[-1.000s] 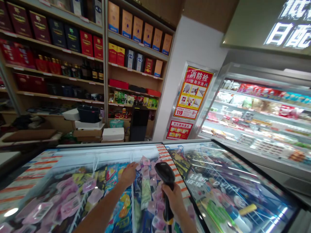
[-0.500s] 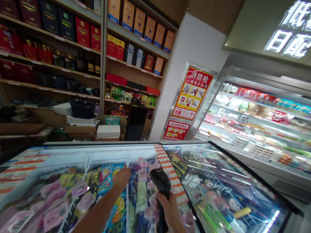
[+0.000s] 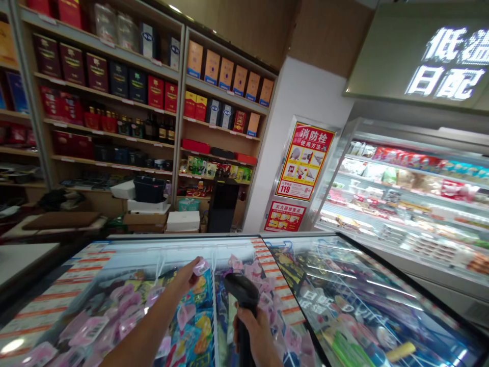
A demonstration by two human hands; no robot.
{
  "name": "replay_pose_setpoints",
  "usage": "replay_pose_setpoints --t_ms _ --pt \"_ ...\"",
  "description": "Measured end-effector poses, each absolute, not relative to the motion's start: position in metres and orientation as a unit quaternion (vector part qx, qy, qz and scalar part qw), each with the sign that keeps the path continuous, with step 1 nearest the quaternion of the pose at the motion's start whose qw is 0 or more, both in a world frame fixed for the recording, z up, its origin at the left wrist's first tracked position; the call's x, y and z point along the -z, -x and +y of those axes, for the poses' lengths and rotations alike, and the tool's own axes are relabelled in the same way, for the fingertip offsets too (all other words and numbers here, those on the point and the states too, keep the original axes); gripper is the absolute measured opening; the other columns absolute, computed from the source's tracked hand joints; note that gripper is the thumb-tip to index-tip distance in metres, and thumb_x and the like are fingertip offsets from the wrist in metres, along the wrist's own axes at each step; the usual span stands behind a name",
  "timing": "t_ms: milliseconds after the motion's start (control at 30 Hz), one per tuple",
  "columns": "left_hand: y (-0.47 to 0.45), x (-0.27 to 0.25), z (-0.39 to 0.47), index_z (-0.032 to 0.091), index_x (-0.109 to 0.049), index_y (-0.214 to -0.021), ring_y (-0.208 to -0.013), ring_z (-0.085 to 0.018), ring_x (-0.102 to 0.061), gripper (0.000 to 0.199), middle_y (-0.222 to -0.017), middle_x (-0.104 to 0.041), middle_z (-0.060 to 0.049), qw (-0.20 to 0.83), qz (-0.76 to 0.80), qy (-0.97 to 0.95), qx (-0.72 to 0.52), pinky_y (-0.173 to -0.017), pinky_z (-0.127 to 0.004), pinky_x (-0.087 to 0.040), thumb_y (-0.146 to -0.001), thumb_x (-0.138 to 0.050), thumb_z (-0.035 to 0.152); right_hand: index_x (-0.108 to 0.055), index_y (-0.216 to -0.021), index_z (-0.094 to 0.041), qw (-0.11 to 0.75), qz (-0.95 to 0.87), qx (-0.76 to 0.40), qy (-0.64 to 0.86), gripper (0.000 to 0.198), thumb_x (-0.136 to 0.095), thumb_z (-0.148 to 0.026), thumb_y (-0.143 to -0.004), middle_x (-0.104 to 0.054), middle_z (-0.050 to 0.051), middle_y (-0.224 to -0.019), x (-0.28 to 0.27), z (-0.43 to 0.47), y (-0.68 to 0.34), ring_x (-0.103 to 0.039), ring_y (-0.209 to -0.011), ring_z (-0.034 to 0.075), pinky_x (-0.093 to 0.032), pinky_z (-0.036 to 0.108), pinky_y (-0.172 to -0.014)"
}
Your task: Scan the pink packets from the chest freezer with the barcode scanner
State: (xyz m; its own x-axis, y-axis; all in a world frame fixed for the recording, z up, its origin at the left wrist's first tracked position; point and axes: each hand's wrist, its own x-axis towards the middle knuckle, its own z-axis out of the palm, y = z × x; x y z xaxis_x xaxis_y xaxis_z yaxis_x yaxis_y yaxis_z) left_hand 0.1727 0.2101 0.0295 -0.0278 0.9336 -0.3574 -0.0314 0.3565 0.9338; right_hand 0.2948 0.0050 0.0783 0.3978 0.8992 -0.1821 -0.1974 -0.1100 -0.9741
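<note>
My left hand point(image 3: 190, 275) reaches over the freezer at mid-frame, fingers closed on a small pink translucent plastic pack point(image 3: 201, 266). My right hand point(image 3: 254, 326) is wrapped round the handle of a black barcode scanner point(image 3: 242, 293), its head pointing up and to the left. Below both hands, many similar pink packs point(image 3: 89, 330) with barcode labels lie over bagged frozen goods. Blue and yellow bags point(image 3: 202, 326) fill the section under my left hand.
The chest freezer's dark right-hand rim point(image 3: 405, 290) borders a glass-covered section with more frozen goods. Orange-and-white price strips point(image 3: 273, 275) run between the sections. Behind stand shelves of boxed bottles point(image 3: 118, 79), white cartons point(image 3: 183, 220) and a lit chilled display point(image 3: 401, 204).
The camera view has shifted left and up, showing more shelving. A pink pack now shows in my left fingers. The scanner's head has turned further left.
</note>
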Motion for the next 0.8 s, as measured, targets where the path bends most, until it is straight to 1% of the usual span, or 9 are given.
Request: replay_pose_setpoints --t_ms 133,233,367,533,633,800 --pt "-0.173 -0.047 0.199 0.017 -0.051 -0.054 -0.044 -0.010 -0.054 0.025 -0.045 -0.055 0.001 0.644 0.553 -0.324 -0.418 -0.049 -0.021 -0.046 -0.073 -0.053 0.033 -0.051 -0.065 -0.014 0.593 -0.308 -0.455 0.588 0.027 -0.053 -0.041 -0.062 -0.046 -0.004 -0.041 -0.084 -0.001 -0.280 -0.039 -0.032 0.007 -0.031 0.018 -0.031" --pt "-0.172 -0.055 0.193 0.017 -0.051 -0.052 -0.040 -0.010 -0.053 0.025 -0.042 -0.054 0.001 0.660 0.547 -0.301 -0.417 -0.044 -0.021 -0.044 -0.073 -0.052 0.031 -0.051 -0.061 -0.015 0.589 -0.323 -0.435 0.600 0.024 -0.052 -0.040 -0.062 -0.043 -0.005 -0.037 -0.087 -0.005 -0.277 -0.037 -0.030 0.006 -0.030 0.018 -0.031" --pt "-0.172 -0.063 0.189 0.016 -0.051 -0.050 -0.036 -0.010 -0.050 0.028 -0.040 -0.053 0.000 0.672 0.540 -0.291 -0.414 -0.039 -0.021 -0.041 -0.075 -0.051 0.030 -0.051 -0.062 -0.016 0.589 -0.345 -0.420 0.598 0.021 -0.051 -0.037 -0.063 -0.043 -0.005 -0.036 -0.089 -0.011 -0.277 -0.036 -0.030 0.007 -0.029 0.019 -0.031" --pt "-0.175 -0.078 0.183 0.016 -0.051 -0.051 -0.036 -0.009 -0.049 0.026 -0.040 -0.052 0.001 0.675 0.528 -0.304 -0.417 -0.040 -0.020 -0.041 -0.073 -0.053 0.030 -0.050 -0.060 -0.016 0.583 -0.370 -0.414 0.593 0.020 -0.050 -0.035 -0.065 -0.043 -0.005 -0.037 -0.089 -0.015 -0.279 -0.036 -0.030 0.007 -0.028 0.019 -0.032" --pt "-0.177 -0.085 0.181 0.016 -0.051 -0.052 -0.037 -0.010 -0.050 0.024 -0.041 -0.053 0.001 0.667 0.526 -0.323 -0.417 -0.041 -0.022 -0.042 -0.070 -0.056 0.030 -0.050 -0.058 -0.016 0.590 -0.379 -0.402 0.589 0.022 -0.049 -0.037 -0.065 -0.043 -0.005 -0.036 -0.090 -0.017 -0.280 -0.035 -0.030 0.006 -0.028 0.019 -0.032" --pt "-0.178 -0.084 0.181 0.016 -0.051 -0.052 -0.041 -0.013 -0.053 0.024 -0.042 -0.054 0.000 0.631 0.533 -0.379 -0.417 -0.043 -0.024 -0.043 -0.067 -0.058 0.034 -0.051 -0.059 -0.015 0.594 -0.364 -0.385 0.606 0.022 -0.051 -0.036 -0.064 -0.044 -0.004 -0.038 -0.094 -0.016 -0.285 -0.038 -0.033 0.007 -0.031 0.019 -0.034"
